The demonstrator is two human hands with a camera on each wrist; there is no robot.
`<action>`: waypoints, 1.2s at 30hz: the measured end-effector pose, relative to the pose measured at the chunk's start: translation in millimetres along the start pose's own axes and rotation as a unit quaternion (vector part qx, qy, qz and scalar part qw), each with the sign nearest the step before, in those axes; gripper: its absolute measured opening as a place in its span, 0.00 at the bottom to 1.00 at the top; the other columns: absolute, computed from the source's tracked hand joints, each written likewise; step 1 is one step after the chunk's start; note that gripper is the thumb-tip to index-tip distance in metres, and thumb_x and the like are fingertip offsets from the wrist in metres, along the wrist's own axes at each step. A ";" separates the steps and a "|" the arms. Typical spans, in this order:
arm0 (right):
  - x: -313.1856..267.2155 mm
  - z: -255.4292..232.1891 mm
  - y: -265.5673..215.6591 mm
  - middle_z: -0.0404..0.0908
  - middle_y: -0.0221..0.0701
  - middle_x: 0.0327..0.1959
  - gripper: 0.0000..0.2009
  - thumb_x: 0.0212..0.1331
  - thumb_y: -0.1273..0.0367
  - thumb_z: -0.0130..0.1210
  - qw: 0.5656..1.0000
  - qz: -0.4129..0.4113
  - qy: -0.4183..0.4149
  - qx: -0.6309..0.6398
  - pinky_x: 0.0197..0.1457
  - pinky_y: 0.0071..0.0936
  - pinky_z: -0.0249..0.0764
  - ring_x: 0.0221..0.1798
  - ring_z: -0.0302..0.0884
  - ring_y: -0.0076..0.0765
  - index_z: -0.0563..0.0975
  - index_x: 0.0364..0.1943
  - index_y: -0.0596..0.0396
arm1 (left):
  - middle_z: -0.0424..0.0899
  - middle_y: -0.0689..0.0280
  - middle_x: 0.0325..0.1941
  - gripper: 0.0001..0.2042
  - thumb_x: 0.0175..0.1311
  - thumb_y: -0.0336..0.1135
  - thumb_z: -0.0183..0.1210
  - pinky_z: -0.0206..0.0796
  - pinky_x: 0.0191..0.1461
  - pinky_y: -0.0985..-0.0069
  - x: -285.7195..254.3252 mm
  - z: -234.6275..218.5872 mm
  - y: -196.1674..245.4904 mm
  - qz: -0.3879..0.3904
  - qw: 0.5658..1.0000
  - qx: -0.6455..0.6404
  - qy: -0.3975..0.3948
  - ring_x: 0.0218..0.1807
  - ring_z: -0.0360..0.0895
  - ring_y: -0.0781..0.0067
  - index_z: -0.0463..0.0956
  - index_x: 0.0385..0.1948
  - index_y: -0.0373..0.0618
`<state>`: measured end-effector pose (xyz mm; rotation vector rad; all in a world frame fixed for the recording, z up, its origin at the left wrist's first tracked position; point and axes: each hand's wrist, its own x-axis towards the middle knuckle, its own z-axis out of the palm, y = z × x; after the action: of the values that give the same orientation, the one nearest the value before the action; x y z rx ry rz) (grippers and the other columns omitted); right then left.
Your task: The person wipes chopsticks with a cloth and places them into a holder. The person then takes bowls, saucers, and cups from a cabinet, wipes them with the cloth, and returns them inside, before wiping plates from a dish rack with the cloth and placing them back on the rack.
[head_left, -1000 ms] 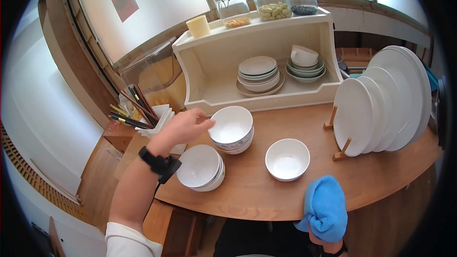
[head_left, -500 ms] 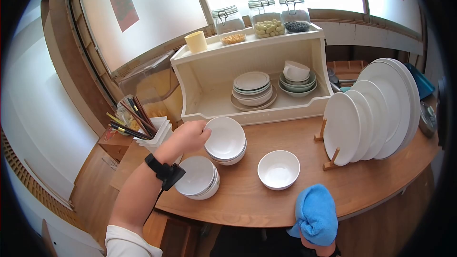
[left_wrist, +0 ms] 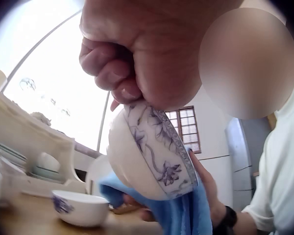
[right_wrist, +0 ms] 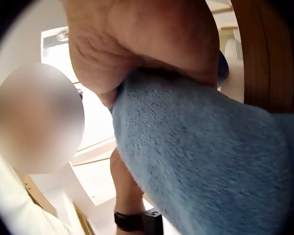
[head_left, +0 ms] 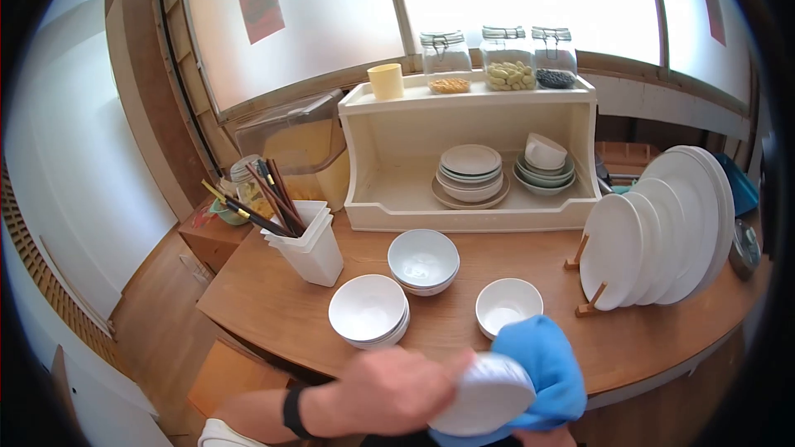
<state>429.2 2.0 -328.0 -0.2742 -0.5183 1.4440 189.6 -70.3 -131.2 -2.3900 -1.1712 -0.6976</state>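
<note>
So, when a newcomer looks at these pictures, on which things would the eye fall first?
Probably first on the bright blue cloth, held in the right hand at the near side of the table, against the flowered bowl that the left hand grips. After that, perhaps on the big white plates standing in a wooden rack at the right, and the three glass jars on top of the cream shelf.

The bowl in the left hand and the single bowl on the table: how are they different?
The held bowl is tilted, while the single bowl stands upright. The left hand grips the held bowl, and a blue cloth touches it; the single bowl rests on the table. The held bowl shows a wide band with purple-blue flowers, the single bowl a purple patch. Both are white with purplish decoration outside.
</note>
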 end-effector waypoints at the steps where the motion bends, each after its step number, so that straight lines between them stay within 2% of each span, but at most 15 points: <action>1: 2.1 2.6 1.0 0.78 0.35 0.52 0.13 0.60 0.72 0.59 1.000 0.000 -0.010 -0.003 0.61 0.32 0.69 0.53 0.75 0.35 0.76 0.48 0.61 | 0.67 0.74 0.14 0.24 0.46 0.31 0.65 0.56 0.17 0.78 -1.9 10.2 12.3 0.018 0.999 -0.031 0.023 0.13 0.66 0.77 0.78 0.50 0.36; 2: 5.5 5.3 1.3 0.78 0.35 0.52 0.13 0.60 0.72 0.59 1.000 0.000 -0.021 -0.006 0.61 0.32 0.69 0.53 0.75 0.35 0.76 0.48 0.61 | 0.78 0.64 0.26 0.23 0.56 0.30 0.63 0.69 0.29 0.78 -6.6 -3.8 29.2 -0.064 0.993 -0.066 -0.070 0.27 0.78 0.72 0.74 0.55 0.38; 4: 17.5 12.6 2.0 0.78 0.35 0.52 0.13 0.60 0.72 0.59 0.999 -0.007 -0.044 -0.012 0.61 0.32 0.69 0.53 0.75 0.35 0.76 0.48 0.61 | 0.68 0.41 0.60 0.30 0.57 0.41 0.63 0.63 0.62 0.61 -15.2 2.1 29.4 -0.017 0.999 -0.048 -0.014 0.59 0.71 0.45 0.66 0.60 0.37; 8: 37.6 27.0 6.2 0.78 0.35 0.53 0.14 0.60 0.72 0.59 0.996 -0.008 -0.090 -0.024 0.61 0.32 0.69 0.54 0.75 0.35 0.76 0.48 0.61 | 0.70 0.41 0.58 0.29 0.51 0.35 0.62 0.62 0.63 0.61 -13.8 -11.3 37.1 -0.092 0.987 -0.123 -0.047 0.60 0.70 0.41 0.69 0.58 0.37; 10: 45.8 33.7 8.7 0.78 0.35 0.53 0.14 0.60 0.72 0.59 0.993 -0.006 -0.111 -0.030 0.61 0.32 0.69 0.54 0.75 0.35 0.76 0.48 0.61 | 0.73 0.44 0.56 0.25 0.53 0.33 0.59 0.62 0.63 0.61 -16.4 7.2 47.7 -0.133 0.911 -0.387 0.045 0.60 0.70 0.41 0.72 0.56 0.38; 16: 58.4 51.8 9.6 0.78 0.35 0.53 0.14 0.59 0.72 0.59 0.986 -0.003 -0.159 -0.053 0.61 0.32 0.69 0.54 0.75 0.35 0.76 0.49 0.61 | 0.70 0.43 0.60 0.27 0.65 0.42 0.54 0.65 0.60 0.60 -36.4 32.8 65.6 -0.085 0.872 -0.442 0.192 0.59 0.72 0.47 0.65 0.61 0.31; 19: 60.9 59.6 11.2 0.78 0.35 0.53 0.14 0.59 0.72 0.59 0.982 -0.002 -0.177 -0.062 0.61 0.32 0.69 0.54 0.75 0.35 0.76 0.49 0.61 | 0.71 0.44 0.58 0.26 0.67 0.45 0.55 0.65 0.60 0.58 -40.4 53.1 78.1 -0.036 0.814 -0.476 0.331 0.57 0.73 0.48 0.67 0.58 0.32; 22: 60.9 66.9 13.0 0.78 0.35 0.53 0.14 0.59 0.72 0.59 0.978 0.000 -0.195 -0.070 0.61 0.32 0.69 0.54 0.75 0.35 0.76 0.49 0.61 | 0.70 0.43 0.58 0.25 0.66 0.41 0.56 0.65 0.60 0.57 -46.9 50.2 70.0 -0.050 0.855 -0.433 0.281 0.57 0.72 0.48 0.66 0.58 0.32; 23: 60.7 69.1 13.9 0.78 0.35 0.53 0.14 0.59 0.72 0.59 0.977 0.002 -0.201 -0.073 0.61 0.32 0.69 0.54 0.75 0.35 0.76 0.49 0.61 | 0.70 0.44 0.59 0.22 0.64 0.34 0.55 0.65 0.60 0.56 -45.8 43.7 67.8 -0.065 0.859 -0.436 0.259 0.58 0.72 0.46 0.66 0.58 0.33; 24: 60.8 71.9 15.3 0.78 0.35 0.53 0.14 0.59 0.72 0.59 0.975 0.003 -0.207 -0.075 0.61 0.32 0.69 0.54 0.75 0.35 0.76 0.49 0.61 | 0.70 0.44 0.59 0.22 0.64 0.34 0.55 0.65 0.60 0.56 -44.5 32.3 61.6 -0.066 0.860 -0.433 0.262 0.58 0.72 0.46 0.66 0.58 0.33; 26: 62.1 77.3 18.6 0.78 0.35 0.53 0.14 0.59 0.72 0.59 0.973 0.004 -0.218 -0.079 0.61 0.32 0.69 0.54 0.75 0.35 0.76 0.49 0.61 | 0.69 0.43 0.60 0.21 0.61 0.29 0.53 0.65 0.60 0.56 -40.2 8.6 48.1 0.019 0.916 -0.378 0.135 0.58 0.71 0.44 0.67 0.57 0.36; 27: 61.8 78.6 17.8 0.78 0.35 0.53 0.14 0.59 0.72 0.59 0.971 0.005 -0.222 -0.083 0.61 0.32 0.69 0.54 0.75 0.35 0.76 0.49 0.61 | 0.72 0.44 0.58 0.22 0.58 0.26 0.51 0.67 0.58 0.55 -36.7 3.7 48.9 0.022 0.924 -0.359 0.132 0.56 0.73 0.42 0.68 0.58 0.38; 31: 58.2 84.3 16.7 0.78 0.35 0.53 0.14 0.59 0.72 0.59 0.966 0.007 -0.239 -0.097 0.61 0.32 0.69 0.54 0.75 0.35 0.76 0.49 0.61 | 0.75 0.45 0.54 0.19 0.61 0.26 0.51 0.68 0.56 0.54 -41.6 8.8 60.4 -0.014 0.913 -0.347 0.216 0.53 0.75 0.43 0.68 0.56 0.38; 33: 59.3 89.2 16.7 0.78 0.35 0.53 0.14 0.59 0.72 0.59 0.963 0.006 -0.251 -0.102 0.61 0.32 0.69 0.54 0.75 0.35 0.76 0.49 0.61 | 0.77 0.47 0.52 0.16 0.64 0.27 0.51 0.70 0.54 0.55 -42.5 22.0 68.7 -0.012 0.840 -0.429 0.332 0.50 0.76 0.45 0.69 0.53 0.37; 36: 57.7 96.0 21.4 0.78 0.35 0.53 0.14 0.59 0.72 0.59 0.959 0.009 -0.263 -0.108 0.61 0.32 0.69 0.54 0.75 0.34 0.76 0.49 0.61 | 0.77 0.47 0.52 0.13 0.66 0.29 0.52 0.70 0.54 0.56 -46.8 28.8 75.7 -0.001 0.833 -0.445 0.328 0.50 0.76 0.47 0.71 0.50 0.38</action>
<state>365.7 49.1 -245.8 -0.0592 -1.1132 1.4773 233.7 -127.2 -191.0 -2.3669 -0.5796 -2.2308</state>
